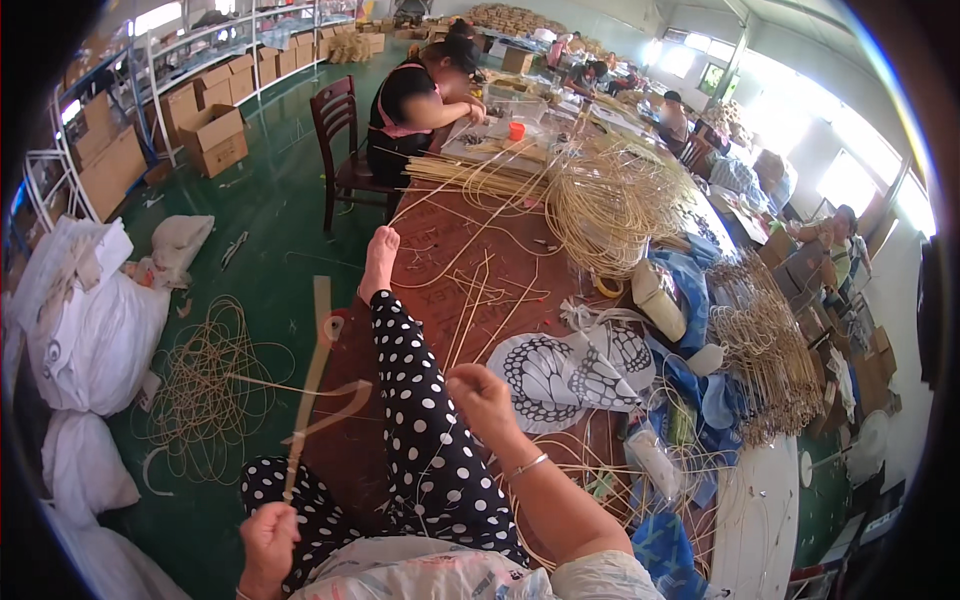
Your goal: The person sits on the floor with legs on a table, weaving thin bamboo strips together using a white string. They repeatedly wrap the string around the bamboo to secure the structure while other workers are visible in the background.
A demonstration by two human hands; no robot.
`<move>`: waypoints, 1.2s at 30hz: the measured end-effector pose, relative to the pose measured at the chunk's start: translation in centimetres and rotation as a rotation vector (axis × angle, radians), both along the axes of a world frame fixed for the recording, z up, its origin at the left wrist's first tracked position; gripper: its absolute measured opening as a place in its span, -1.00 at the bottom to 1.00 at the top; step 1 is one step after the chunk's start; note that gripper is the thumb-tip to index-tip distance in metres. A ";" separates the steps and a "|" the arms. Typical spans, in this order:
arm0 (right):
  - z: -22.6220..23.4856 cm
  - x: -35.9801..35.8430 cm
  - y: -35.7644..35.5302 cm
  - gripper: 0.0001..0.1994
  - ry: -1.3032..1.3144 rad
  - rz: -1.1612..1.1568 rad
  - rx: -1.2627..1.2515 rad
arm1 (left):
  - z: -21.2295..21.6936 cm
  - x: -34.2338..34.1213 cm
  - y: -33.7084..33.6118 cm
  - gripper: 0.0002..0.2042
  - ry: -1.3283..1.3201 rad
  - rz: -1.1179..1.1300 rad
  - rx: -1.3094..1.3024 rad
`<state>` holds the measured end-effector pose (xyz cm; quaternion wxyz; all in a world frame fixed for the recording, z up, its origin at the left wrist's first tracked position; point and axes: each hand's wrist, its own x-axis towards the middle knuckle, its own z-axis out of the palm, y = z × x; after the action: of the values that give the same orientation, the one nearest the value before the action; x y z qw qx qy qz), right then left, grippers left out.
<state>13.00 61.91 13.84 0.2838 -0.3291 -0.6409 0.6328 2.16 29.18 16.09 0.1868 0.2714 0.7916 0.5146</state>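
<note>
My left hand [268, 545], low at the left, is closed round the lower end of a flat tan strip, like split bamboo or cane [308, 400], which stands upright above it. A second short flat piece [340, 412] branches off or crosses that strip at a slant; I cannot tell whether they are tied. Over my outstretched leg in dotted trousers [415, 385] hovers my right hand [485, 400], its fingers curled together. Anything in those fingers is too small or too hidden to make out. Beside it, on the red-brown tabletop [425, 235], lie several thin sticks [475, 310].
Tangled thin canes [215, 390] lie on the green floor, near white sacks [95, 330]. Coiled canes [610, 205], butterfly-patterned fabric [570, 370] and a wire bundle [760, 345] cover the table. A co-worker [415, 105] sits beyond, by a wooden chair [340, 140].
</note>
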 end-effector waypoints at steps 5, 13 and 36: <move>-12.0 0.4 6.5 -0.73 -0.417 -0.135 0.004 | -4.1 -5.2 -7.0 -0.91 0.007 0.508 -0.138; -14.1 -2.5 7.3 -0.58 -1.060 -0.141 0.163 | -9.8 0.0 -32.6 -0.76 0.456 0.215 -1.544; -12.6 -5.1 14.3 -0.76 -1.005 -0.047 0.712 | -10.5 23.2 -36.2 -0.85 -0.154 1.615 -1.463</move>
<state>7.89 76.19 1.19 0.0536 -0.4859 -0.8609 0.1410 25.35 -6.97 5.57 -0.0408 -0.5379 0.8367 -0.0939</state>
